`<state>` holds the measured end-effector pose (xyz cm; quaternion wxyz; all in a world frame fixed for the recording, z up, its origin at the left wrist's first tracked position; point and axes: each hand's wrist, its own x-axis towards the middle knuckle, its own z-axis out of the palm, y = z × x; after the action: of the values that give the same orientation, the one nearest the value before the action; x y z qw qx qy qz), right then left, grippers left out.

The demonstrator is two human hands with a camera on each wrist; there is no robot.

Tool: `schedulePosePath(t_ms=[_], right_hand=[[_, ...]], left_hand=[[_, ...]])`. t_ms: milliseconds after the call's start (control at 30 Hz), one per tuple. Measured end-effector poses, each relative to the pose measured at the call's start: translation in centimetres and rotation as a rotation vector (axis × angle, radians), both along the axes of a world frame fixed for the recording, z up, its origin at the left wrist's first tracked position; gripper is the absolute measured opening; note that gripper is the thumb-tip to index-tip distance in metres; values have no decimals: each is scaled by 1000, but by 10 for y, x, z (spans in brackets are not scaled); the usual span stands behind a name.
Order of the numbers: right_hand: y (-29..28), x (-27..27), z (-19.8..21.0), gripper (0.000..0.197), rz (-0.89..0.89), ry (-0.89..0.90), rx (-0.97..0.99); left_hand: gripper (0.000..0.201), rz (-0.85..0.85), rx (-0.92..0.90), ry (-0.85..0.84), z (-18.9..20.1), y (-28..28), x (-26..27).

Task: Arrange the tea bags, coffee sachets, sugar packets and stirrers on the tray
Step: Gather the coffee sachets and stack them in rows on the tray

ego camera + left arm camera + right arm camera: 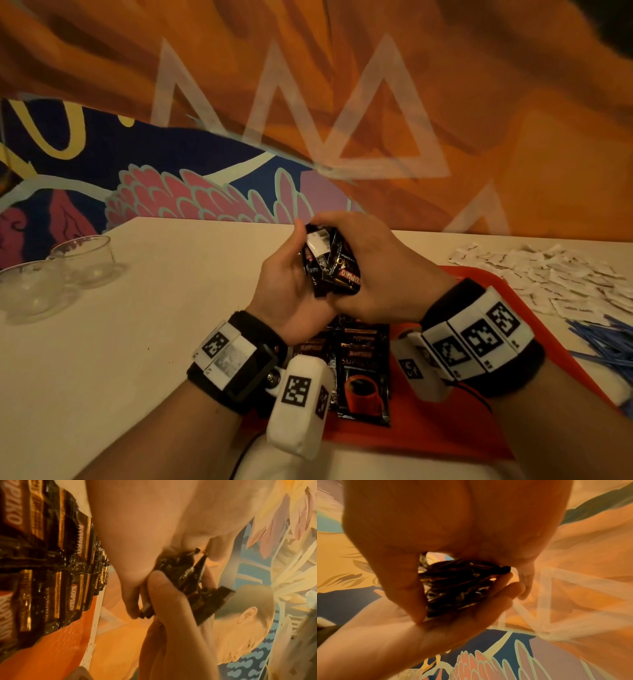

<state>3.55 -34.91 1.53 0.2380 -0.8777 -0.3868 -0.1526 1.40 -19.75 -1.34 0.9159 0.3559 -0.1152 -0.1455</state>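
Low in the frame's centre: black coffee sachets [363,373] laid in overlapping rows on an orange tray [442,431]. Just above, raised over the tray: left hand [291,284] cupped palm-up, fingers curled round a bundle of sachets [329,267]; right hand [380,270] clamped over the same bundle from the other side, thumb and fingers wrapped round it. At right, on the white table [120,342]: blue stirrers [606,342], then white sugar packets [555,274] heaped farther back. At far left: two clear glass bowls [54,270]. Behind everything: a painted wall.
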Motion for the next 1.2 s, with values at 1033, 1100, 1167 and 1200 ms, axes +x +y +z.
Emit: schedulePosePath(t_ms=[1033, 1100, 1167, 1200], right_hand=[[-1, -3, 5, 102, 101, -9, -33], [2, -3, 3, 113, 113, -25, -71], [6, -7, 0, 127, 80, -32, -146], [8, -11, -1, 132, 59, -32, -171]], left_hand=[[81, -31, -73, -60, -6, 0, 3], [87, 1, -30, -39, -5, 0, 4], [88, 21, 42, -27, -1, 0, 7], [87, 14, 59, -21, 0, 1, 7]])
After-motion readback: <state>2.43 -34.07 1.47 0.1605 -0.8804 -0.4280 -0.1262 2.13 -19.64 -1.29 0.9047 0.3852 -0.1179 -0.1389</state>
